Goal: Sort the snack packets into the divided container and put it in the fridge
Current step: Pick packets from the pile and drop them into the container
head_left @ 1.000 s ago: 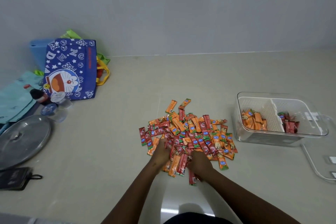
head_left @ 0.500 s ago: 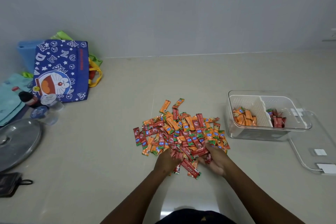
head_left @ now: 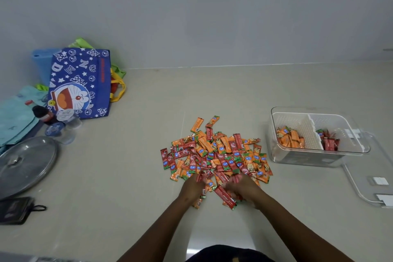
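A loose heap of orange and red snack packets [head_left: 217,153] lies in the middle of the pale counter [head_left: 127,176]. To its right, well apart, stands the clear divided container [head_left: 319,151], open-topped, with orange packets in the left compartment and red ones in the right, a white perforated divider between them. Its clear lid [head_left: 370,185] lies flat on the counter just beside it, at the near right.

Off to the left sit a blue cartoon-print bag [head_left: 80,85], a dark bottle [head_left: 42,112] with small clear cups next to it, a round metal lid [head_left: 23,164] and a dark pouch [head_left: 14,210]; none of these lies between the heap and the container.

Both hands are at the near edge of the heap. The left hand [head_left: 192,187] has its fingers curled around a few packets. The right hand [head_left: 244,187] grips a bunch of red packets, one long red packet sticking out toward the left hand.
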